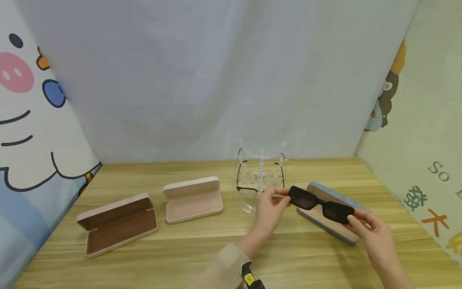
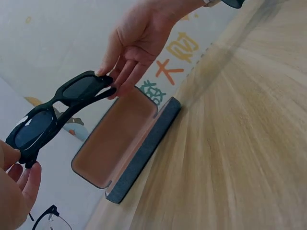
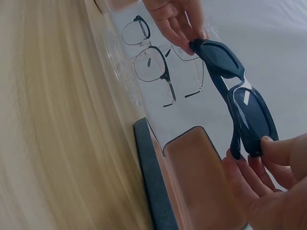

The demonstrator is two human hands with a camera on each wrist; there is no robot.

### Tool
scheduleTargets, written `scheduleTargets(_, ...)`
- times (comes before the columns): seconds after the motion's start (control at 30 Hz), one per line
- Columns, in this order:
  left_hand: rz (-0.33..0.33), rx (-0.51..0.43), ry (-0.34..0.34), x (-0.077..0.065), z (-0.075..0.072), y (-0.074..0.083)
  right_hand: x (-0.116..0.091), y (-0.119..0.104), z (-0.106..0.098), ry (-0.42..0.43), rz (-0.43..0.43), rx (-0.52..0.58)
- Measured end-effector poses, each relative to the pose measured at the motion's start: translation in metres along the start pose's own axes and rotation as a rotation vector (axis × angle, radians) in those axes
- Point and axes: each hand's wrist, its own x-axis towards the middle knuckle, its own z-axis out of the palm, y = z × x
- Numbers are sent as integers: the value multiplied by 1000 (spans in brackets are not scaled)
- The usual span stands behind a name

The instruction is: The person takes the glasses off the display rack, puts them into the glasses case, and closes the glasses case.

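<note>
Black sunglasses [image 1: 303, 198] are held up between my two hands, over an open blue eyeglass case [image 1: 326, 228]. At one end of the frame, my left hand [image 1: 268, 210] pinches a corner between thumb and fingers. The other end is gripped the same way by my right hand [image 1: 377, 237]. In the left wrist view the dark lenses of the sunglasses [image 2: 81, 88] show, with a temple arm folded behind them. Below them, the blue case's brownish-pink lining [image 2: 120, 139] faces up and out, with nothing lying in its visible part.
Left of my hands stands a clear display stand [image 1: 262, 158] bearing eyeglasses [image 1: 247, 192] on its tiers. Farther left are an open pink-lined case [image 1: 195, 206] and an open brown-lined case [image 1: 120, 237] on the wood-grain table [image 1: 173, 257]. A pale cloth [image 1: 180, 100] hangs behind.
</note>
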Motion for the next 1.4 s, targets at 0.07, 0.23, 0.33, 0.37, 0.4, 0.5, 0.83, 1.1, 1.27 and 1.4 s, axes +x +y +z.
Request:
scheduleTargets(0.07, -11, 12, -9, -1, 2, -5, -3, -2, -1, -2, 15, 11)
scheduleTargets(0.23, -31, 65, -20, -3, 11, -16, -10, -2, -2, 51, 25, 123)
scheduleTargets(0.33, -30, 118, -21, -3, 16, -20, -11, -1, -3, 92, 30, 175)
scheduleTargets(0.37, -29, 131, -25, -2, 17, -21, -12, -1, -3, 107, 37, 171)
scheduleTargets(0.4, -28, 142, -31, -2, 18, -22, -12, -2, -3, 122, 49, 166)
scheduleTargets(0.5, -38, 150, -45, -2, 20, -26, -15, -6, 0, 159, 104, 115)
scheduleTargets(0.83, -53, 222, -110, -1, 25, -40, -29, -45, 23, 264, 304, 45)
scheduleTargets(1.1, -64, 444, -161, 9, 30, -47, -26, -50, 25, 250, 350, -169)
scheduleTargets(1.27, -121, 546, -175, 12, 32, -50, -26, -49, 26, 238, 328, -337)
scheduleTargets(1.4, -132, 612, -202, 15, 34, -51, -26, -49, 25, 248, 314, -370)
